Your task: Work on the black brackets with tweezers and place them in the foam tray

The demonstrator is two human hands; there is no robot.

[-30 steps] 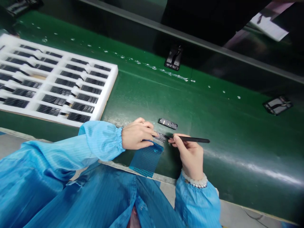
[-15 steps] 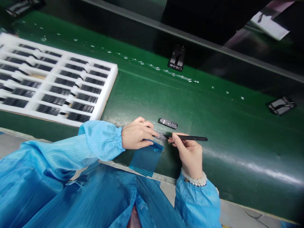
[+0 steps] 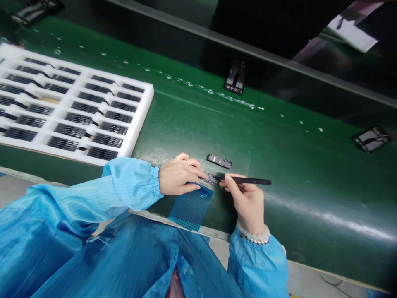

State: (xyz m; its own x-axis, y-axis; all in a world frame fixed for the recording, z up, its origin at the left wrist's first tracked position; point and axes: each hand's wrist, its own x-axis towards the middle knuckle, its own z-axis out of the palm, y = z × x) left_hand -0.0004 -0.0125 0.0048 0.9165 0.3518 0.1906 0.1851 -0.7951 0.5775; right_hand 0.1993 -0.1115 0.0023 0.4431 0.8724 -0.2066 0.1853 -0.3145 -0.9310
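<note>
My left hand (image 3: 178, 176) is closed, its fingertips pinching a small black part (image 3: 210, 179) against the green belt (image 3: 279, 165). A blue dotted sheet (image 3: 190, 208) lies just under that hand, at the belt's near edge. My right hand (image 3: 245, 200) grips black tweezers (image 3: 248, 181) whose tip touches the small black part from the right. A second small black part (image 3: 219, 161) lies loose on the belt just beyond my hands. Both arms wear blue sleeves, and a bead bracelet sits on the right wrist.
A white foam tray (image 3: 136, 120) with several slots of black parts sits at the left on the belt. A black piece (image 3: 235, 77) lies at the belt's far edge and another (image 3: 371, 139) at the far right. A grey table edge (image 3: 310, 277) runs along the near side.
The two black pieces on the belt have drifted slightly to the right. My hands, the tweezers and the small part have stayed nearly still.
</note>
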